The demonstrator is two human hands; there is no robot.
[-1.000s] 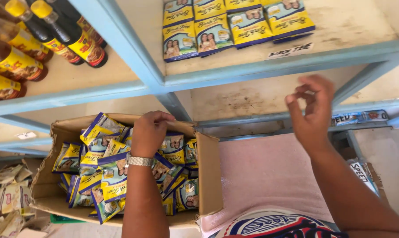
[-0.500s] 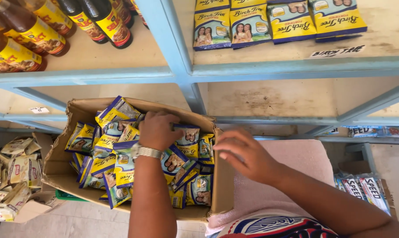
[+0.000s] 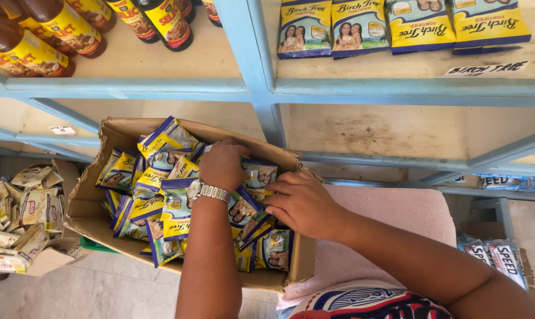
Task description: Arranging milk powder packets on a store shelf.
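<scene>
Reaching into the cardboard box (image 3: 90, 195), you have both hands down among the blue-and-yellow sachets (image 3: 174, 208) heaped inside it. Your left hand (image 3: 223, 165), with a metal wristwatch (image 3: 208, 191) on it, is buried fingers-first in the pile near the box's far wall; whether it has closed on a packet you cannot tell, since the fingertips are hidden. Your right hand (image 3: 303, 204) rests just beside it, fingers curled onto the sachets at the box's right side, the two hands near each other but apart. The box sits tilted against the blue shelf frame (image 3: 252, 65), whose upright post stands directly behind your left hand. On the shelf above right lie flat sachets of the same kind (image 3: 362, 26); above left stand dark bottles with yellow labels (image 3: 37, 41). A second box of pale packets (image 3: 19, 218) sits to the left, and a pink cloth (image 3: 391, 218) lies under your right forearm.
</scene>
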